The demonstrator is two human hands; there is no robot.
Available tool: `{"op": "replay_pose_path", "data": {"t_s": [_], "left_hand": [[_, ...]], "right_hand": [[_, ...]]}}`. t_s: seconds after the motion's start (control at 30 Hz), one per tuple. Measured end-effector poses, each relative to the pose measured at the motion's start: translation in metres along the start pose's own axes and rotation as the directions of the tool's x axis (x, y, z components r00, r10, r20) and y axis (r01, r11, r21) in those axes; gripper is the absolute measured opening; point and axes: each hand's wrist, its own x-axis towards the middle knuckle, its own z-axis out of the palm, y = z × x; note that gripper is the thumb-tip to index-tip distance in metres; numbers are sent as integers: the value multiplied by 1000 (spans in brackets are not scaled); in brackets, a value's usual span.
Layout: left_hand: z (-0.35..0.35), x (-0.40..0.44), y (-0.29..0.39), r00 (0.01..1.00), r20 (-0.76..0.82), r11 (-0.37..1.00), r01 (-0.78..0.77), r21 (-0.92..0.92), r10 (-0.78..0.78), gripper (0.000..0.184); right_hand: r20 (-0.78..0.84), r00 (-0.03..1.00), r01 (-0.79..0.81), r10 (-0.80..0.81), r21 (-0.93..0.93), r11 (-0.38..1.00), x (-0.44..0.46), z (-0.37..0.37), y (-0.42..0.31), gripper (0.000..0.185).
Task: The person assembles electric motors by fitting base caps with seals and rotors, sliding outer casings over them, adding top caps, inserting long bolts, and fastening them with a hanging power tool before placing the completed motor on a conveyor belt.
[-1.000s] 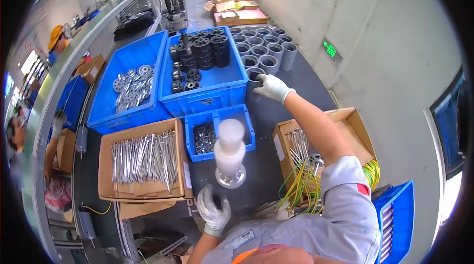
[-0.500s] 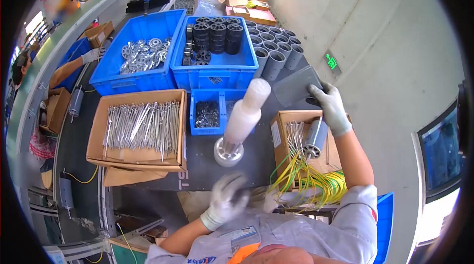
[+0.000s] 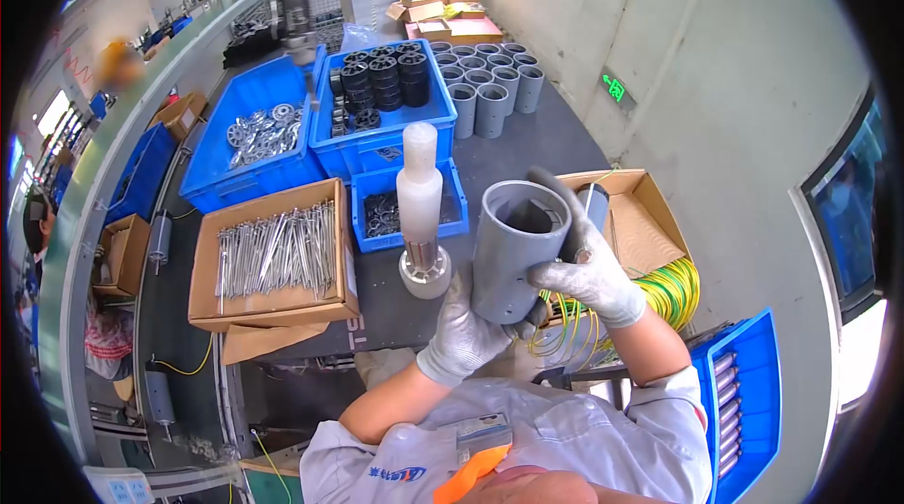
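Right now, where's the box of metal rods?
In the head view, the rod box sits at the left of the table, left of the small blue bin.

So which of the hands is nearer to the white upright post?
Left. The left hand grips the gray tube low on the side facing the white post, close to its base; the right hand is farther off, on the tube's opposite side.

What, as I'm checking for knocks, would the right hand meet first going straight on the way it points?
The tube, which the right hand touches. Beyond it, perhaps the white post, though depth is unclear.
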Motion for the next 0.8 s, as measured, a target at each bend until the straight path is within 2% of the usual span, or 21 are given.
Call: {"op": "replay_pose_path", "data": {"t_s": [0.07, 0.1, 0.13, 0.17, 0.2, 0.23, 0.27, 0.3, 0.33, 0.37, 0.4, 0.47, 0.53, 0.6, 0.67, 0.77, 0.8], "left_hand": [[5, 0, 1, 999, 14, 999, 30, 35, -30, 87], [-5, 0, 3, 998, 65, 998, 2, 59, -5, 86], [-4, -2, 3, 990, 64, 952, -139, 274, 126, 82], [-1, -1, 4, 961, 94, 835, -271, 479, 259, 79], [4, 0, 11, 914, 149, 656, -377, 654, 376, 76], [25, -13, 34, 787, 435, -33, -469, 883, 437, 76], [27, -18, 54, 708, 495, -324, -377, 868, 503, 83], [27, -22, 72, 627, 572, -575, -231, 785, 529, 90], [29, -20, 85, 552, 655, -764, -51, 644, 516, 97], [37, -9, 97, 562, 608, -726, -20, 688, 561, 100], [30, 4, 114, 636, 481, -592, -48, 805, 603, 88], [13, 13, 136, 869, 213, -383, -29, 923, 446, 75], [5, 12, 129, 826, 276, -388, -76, 919, 492, 67], [6, 8, 121, 789, 326, -428, -89, 899, 521, 60], [-5, 7, 122, 773, 321, -422, -78, 903, 547, 55], [-9, 4, 128, 807, 351, -466, -108, 878, 475, 68], [-6, 2, 129, 764, 424, -430, -214, 877, 486, 71]], "right_hand": [[41, 997, -64, 62, 64, 996, 1, 14, -15, 110], [21, 997, -76, 75, 52, 996, -1, 15, -20, 103], [6, 999, -41, 41, 17, 999, 1, 13, -25, 97], [-38, 999, -4, 6, 66, 998, 4, 14, -33, 103], [-84, 996, 36, -26, 117, 993, 9, 15, -41, 108], [-118, 987, 127, -110, 156, 980, 17, 13, -47, 107], [-170, 945, 308, -281, 166, 937, 30, 11, -49, 100], [-189, 911, 397, -368, 151, 905, 44, 14, -61, 96], [-215, 868, 481, -448, 131, 867, 58, 18, -78, 92], [-220, 871, 474, -440, 134, 870, 68, 27, -95, 88], [-221, 875, 464, -431, 133, 876, 80, 38, -107, 84], [-114, 878, 476, -465, 100, 874, 107, 52, -107, 80], [-30, 888, 460, -459, 87, 884, 126, 64, -86, 84], [61, 920, 382, -387, 77, 921, 136, 68, -66, 89], [116, 935, 326, -336, 96, 940, 141, 73, -55, 94], [167, 950, 260, -266, 57, 964, 139, 75, -44, 96], [177, 949, 254, -263, 70, 965, 138, 76, -40, 97]]}}
